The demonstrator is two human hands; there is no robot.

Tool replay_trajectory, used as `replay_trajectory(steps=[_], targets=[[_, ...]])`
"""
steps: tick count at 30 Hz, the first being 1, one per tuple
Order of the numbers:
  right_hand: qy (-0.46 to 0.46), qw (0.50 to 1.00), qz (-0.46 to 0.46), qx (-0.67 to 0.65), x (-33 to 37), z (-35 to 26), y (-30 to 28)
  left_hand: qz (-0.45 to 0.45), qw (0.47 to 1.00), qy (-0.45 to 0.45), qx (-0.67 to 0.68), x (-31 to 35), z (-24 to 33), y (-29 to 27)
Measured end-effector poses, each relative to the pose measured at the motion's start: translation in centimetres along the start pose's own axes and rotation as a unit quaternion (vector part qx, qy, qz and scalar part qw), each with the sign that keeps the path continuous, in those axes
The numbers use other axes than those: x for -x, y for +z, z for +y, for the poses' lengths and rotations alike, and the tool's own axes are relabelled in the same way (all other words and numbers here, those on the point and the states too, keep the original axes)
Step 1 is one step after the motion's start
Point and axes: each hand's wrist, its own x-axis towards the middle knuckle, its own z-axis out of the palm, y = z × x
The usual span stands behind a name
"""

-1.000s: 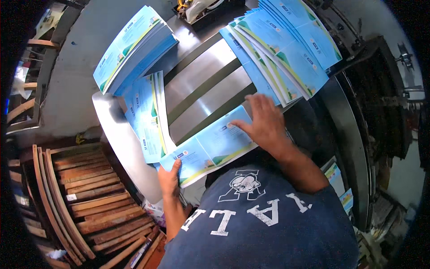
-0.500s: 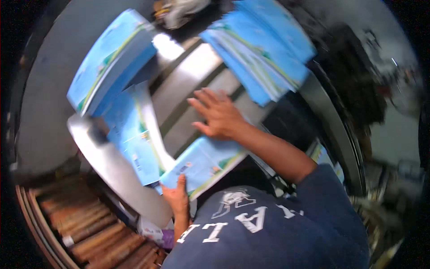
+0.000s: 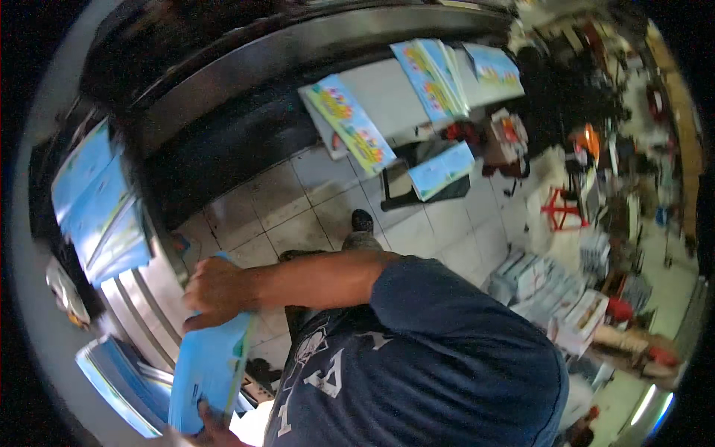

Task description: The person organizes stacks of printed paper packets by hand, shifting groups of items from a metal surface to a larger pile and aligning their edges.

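A stack of blue printed sheets (image 3: 205,354) with a green and yellow edge lies across my front at the lower left. My right hand (image 3: 216,290) is closed over its far end, fingers curled down at the edge. At the near end my left hand (image 3: 214,430) grips it with the thumb on top, and its other fingers are hidden. Beyond the hands is a metal surface with dark slots (image 3: 138,309). A fanned pile of blue sheets (image 3: 104,201) rests at its far end, and another thick stack (image 3: 123,387) stands at the lower left.
A pale table (image 3: 380,89) bears several colourful printed bundles. In front of it, a dark stool (image 3: 450,186) carries a blue sheet bundle (image 3: 442,170). Tiled floor (image 3: 298,197) lies between. Farther right are a red stool (image 3: 562,211) and wrapped packs (image 3: 532,276).
The view has swung to the right, bringing in the floor and table. My right hand, earlier spread flat by the stack, is now closed on its far end; my left hand still holds the near end.
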Motion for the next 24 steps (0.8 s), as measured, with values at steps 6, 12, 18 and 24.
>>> replay_trajectory(steps=[6, 12, 18, 24], targets=[[0.33, 0.943, 0.029, -0.029, 23.0, 8.0, -6.0, -0.365, 0.904, -0.027, -0.222, 5.8, 6.8, 19.1], [0.431, 0.901, -0.011, -0.055, 42.4, 6.4, -15.9, -0.636, 0.77, 0.002, -0.047, 16.2, 14.2, 34.5], [0.415, 0.857, 0.21, -0.223, 52.7, 9.0, -16.0, -0.762, 0.502, 0.38, -0.151, 24.3, 22.2, 50.5], [0.339, 0.412, 0.664, -0.524, 58.0, 16.4, -13.2, -0.644, 0.633, 0.426, -0.058, 34.3, 15.7, 57.4]])
